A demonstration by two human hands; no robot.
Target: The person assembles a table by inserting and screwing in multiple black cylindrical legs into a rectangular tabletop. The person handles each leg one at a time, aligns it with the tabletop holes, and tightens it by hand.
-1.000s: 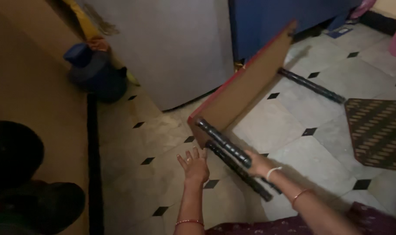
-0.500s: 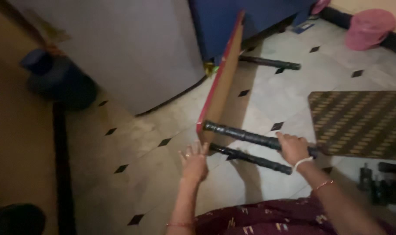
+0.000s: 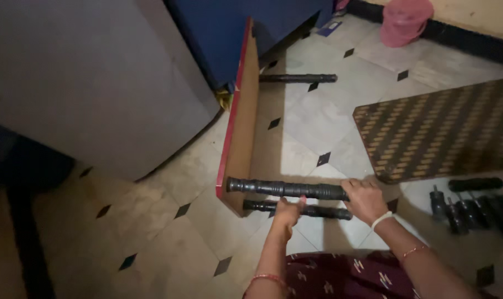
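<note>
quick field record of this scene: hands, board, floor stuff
left hand: on the lower black leg
right hand: grip around the upper black leg
board: on edge, red rim, third leg at far end
floor right: patterned mat, loose black legs
background: pink bucket, blue cabinet

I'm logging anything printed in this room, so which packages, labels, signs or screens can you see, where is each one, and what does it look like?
Small flat card or packet: on the floor by the blue cabinet, top of view; rectangular, blue and white, too blurred to tell more.
No signs or screens in view.
</note>
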